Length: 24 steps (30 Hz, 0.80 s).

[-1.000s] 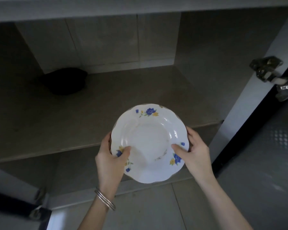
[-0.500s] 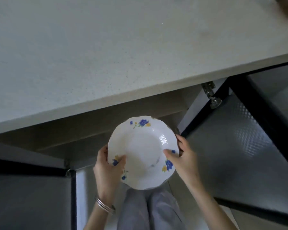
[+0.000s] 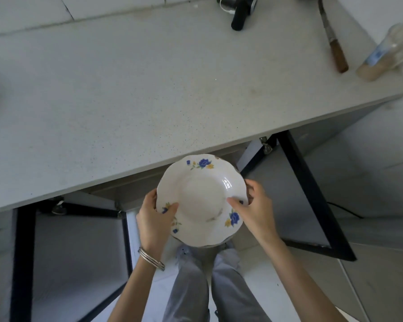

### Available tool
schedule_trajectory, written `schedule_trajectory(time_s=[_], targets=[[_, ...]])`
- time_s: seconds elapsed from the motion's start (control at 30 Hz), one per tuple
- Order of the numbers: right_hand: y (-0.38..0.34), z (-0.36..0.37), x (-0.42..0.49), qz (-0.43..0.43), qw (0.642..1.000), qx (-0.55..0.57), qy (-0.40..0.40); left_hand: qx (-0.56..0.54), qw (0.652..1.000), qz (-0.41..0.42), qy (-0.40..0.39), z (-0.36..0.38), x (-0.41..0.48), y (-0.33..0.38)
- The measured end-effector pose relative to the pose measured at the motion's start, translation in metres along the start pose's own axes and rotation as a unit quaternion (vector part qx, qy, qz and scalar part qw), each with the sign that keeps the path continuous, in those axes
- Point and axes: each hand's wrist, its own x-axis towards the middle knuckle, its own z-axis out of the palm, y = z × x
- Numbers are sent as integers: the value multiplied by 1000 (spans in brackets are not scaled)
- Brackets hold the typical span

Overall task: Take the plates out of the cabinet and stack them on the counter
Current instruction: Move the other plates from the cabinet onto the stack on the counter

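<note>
Your two hands hold a white scalloped plate (image 3: 201, 201) with blue and yellow flowers on its rim, in the lower centre of the frame. There seems to be at least one more plate edge showing under it at the bottom, though how many lie beneath cannot be told.

Your left hand (image 3: 153, 219) grips the plate's left edge: the thumb lies on top of the rim over a blue flower, the fingers curl underneath out of sight. Two thin metal bangles (image 3: 151, 258) sit on that wrist, and the forearm runs down toward the bottom edge of the frame.

Your right hand (image 3: 257, 211) closes on the right edge the same way, thumb pressed on the upper surface pointing inward, fingers wrapped around and under the rim. That forearm slants off toward the lower right.

The plate is level, face up, held in the air in front of the counter (image 3: 126, 89); its far rim overlaps the counter's front edge in the picture. Below it are your grey trousers (image 3: 209, 287). Open cabinet doors (image 3: 316, 194) stand to either side.

At the upper right of the counter lie a knife (image 3: 334, 43) with a brown handle, a clear jar (image 3: 386, 52) and a black object (image 3: 240, 10).
</note>
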Motion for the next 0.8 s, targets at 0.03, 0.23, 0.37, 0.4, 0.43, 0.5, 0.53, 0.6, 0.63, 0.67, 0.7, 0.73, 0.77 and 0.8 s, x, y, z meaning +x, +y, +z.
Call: schedule_trajectory(time_s=[0.03, 0.23, 0.37, 0.4, 0.43, 0.5, 0.53, 0.6, 0.63, 0.67, 0.7, 0.73, 0.77, 0.8], targets=[[-7, -3, -3, -5, 1000, -2, -3, 0, 1000, 0, 2, -5, -3, 6], [-42, -14, -12, -32, 999, -21, -7, 3, 1000, 4, 15, -27, -10, 30], [-57, -17, -15, -53, 998, -21, -9, -10, 999, 2, 32, -38, -13, 38], [-60, -18, -17, -58, 998, -20, -9, -17, 999, 0, 33, -40, -16, 39], [-62, -20, -18, -62, 998, -21, -9, -26, 999, -5, 34, -42, -19, 40], [-64, -22, -19, -71, 997, -26, -12, -44, 998, -13, 39, -45, -25, 41], [-65, -23, -20, -76, 997, -29, -15, -56, 997, -19, 42, -47, -28, 41], [-66, -25, -22, -88, 995, -34, -28, -97, 993, -42, 47, -49, -37, 38], [-68, -26, -22, -94, 994, -36, -38, -118, 990, -58, 52, -50, -43, 37], [-70, -26, -23, -99, 993, -39, -50, -137, 986, -75, 60, -51, -48, 35], [-72, -25, -24, -103, 992, -43, -63, -154, 982, -89, 71, -53, -54, 34], [-73, -24, -25, -108, 990, -47, -76, -168, 977, -97, 83, -55, -60, 31], [-75, -22, -25, -115, 988, -50, -88, -178, 974, -101, 98, -57, -65, 28], [-76, -19, -26, -122, 986, -53, -101, -183, 971, -103, 112, -59, -71, 24]])
